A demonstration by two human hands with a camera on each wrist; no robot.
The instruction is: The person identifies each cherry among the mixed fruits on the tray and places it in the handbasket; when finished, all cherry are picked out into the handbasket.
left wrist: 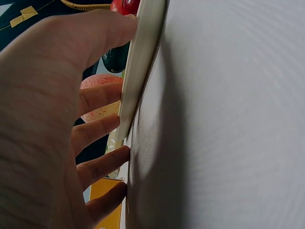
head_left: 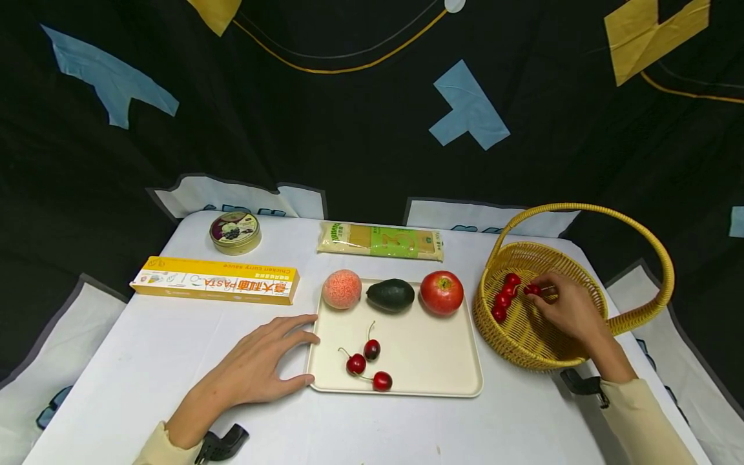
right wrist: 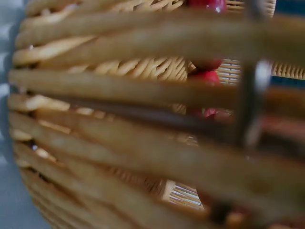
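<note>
My left hand (head_left: 261, 361) rests its fingertips along the left rim of a cream tray (head_left: 430, 361), fingers spread. On that tray lie a peach (head_left: 341, 289), an avocado (head_left: 391, 296), a red apple (head_left: 442, 293) and three loose dark-red cherries (head_left: 372, 350) with stems. My right hand (head_left: 566, 309) reaches into a yellow wicker basket (head_left: 517, 349) and pinches a cherry (head_left: 531, 290) between thumb and fingers. Several more cherries (head_left: 503, 301) sit in a row at the basket's left side. In the right wrist view, woven strands hide most of the hand.
A yellow pasta box (head_left: 215, 280) lies left of the tray, with a round tin (head_left: 235, 232) behind it. A noodle packet (head_left: 380, 241) lies beyond the tray. The basket's tall handle (head_left: 587, 208) arches over its right side. A black cloth hangs behind the white table.
</note>
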